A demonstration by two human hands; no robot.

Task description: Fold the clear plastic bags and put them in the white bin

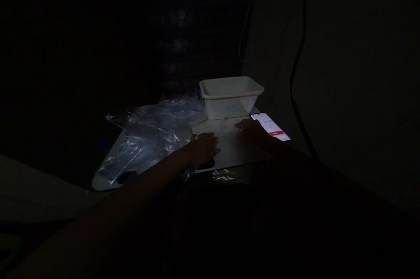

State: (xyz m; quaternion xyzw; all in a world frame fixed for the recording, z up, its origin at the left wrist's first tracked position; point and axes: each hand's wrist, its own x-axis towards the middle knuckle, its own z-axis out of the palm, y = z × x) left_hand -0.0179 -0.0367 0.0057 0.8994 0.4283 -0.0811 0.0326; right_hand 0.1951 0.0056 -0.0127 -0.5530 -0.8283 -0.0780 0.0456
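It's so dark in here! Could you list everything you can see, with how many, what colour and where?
Table: 1, whitish, centre
Tub: 1, off-white, table's far side
Phone: 1, dark-edged with lit white screen, table's right side
Plastic film: count unclear, clear, mostly table's left
Cable: 1, black, along right wall
Wall: 1, dim grey, right
Left hand: 1, shadowed, over table's middle
Right hand: 1, shadowed, beside phone

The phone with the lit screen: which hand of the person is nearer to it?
Right. The right hand is just beside the left edge of the phone. The left hand is farther off to the left, by the clear plastic.
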